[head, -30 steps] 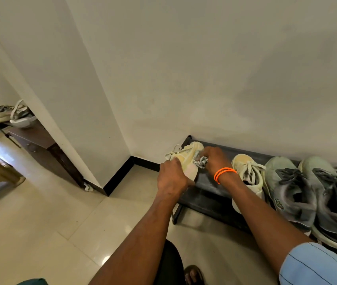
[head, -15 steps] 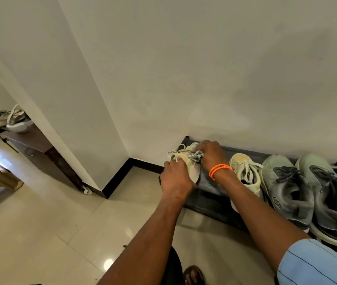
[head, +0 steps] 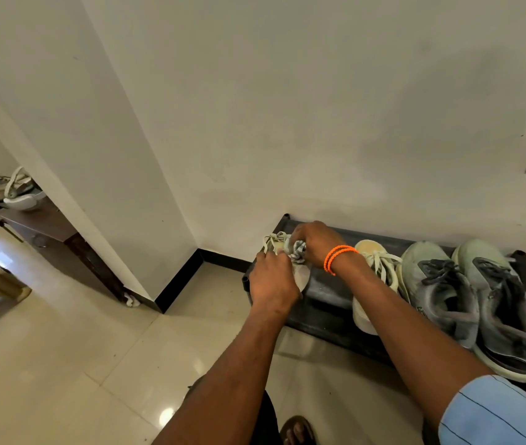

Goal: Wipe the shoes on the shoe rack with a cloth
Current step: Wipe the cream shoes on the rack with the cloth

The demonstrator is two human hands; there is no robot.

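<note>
Cloth (head: 299, 250), a small grey-and-white bundle, was bunched under the curled fingers of the right hand (head: 314, 240), pressed against the upper of a pale yellow shoe (head: 300, 275). Most of the cloth was buried in that grip, so its full size could not be made out. The left hand (head: 273, 281) clasped the near side of the same shoe, fingers wrapped round it and covering most of it; only the laces (head: 274, 239) beyond the knuckles and a patch of heel between the two hands showed. Whether the shoe rested on the black shoe rack (head: 329, 289) or was lifted off it was hard to tell.

Just past the right wrist, with its orange bands (head: 338, 256), the matching pale shoe (head: 374, 284) lay on the rack, partly crossed by the forearm. Further right sat two grey-green sneakers (head: 467, 300), side by side and touching. A light blue sleeve (head: 496, 412) was cut off at the frame's edge. Far left of the left hand, more footwear (head: 5, 187) sat on a brown shelf, blurred.
</note>
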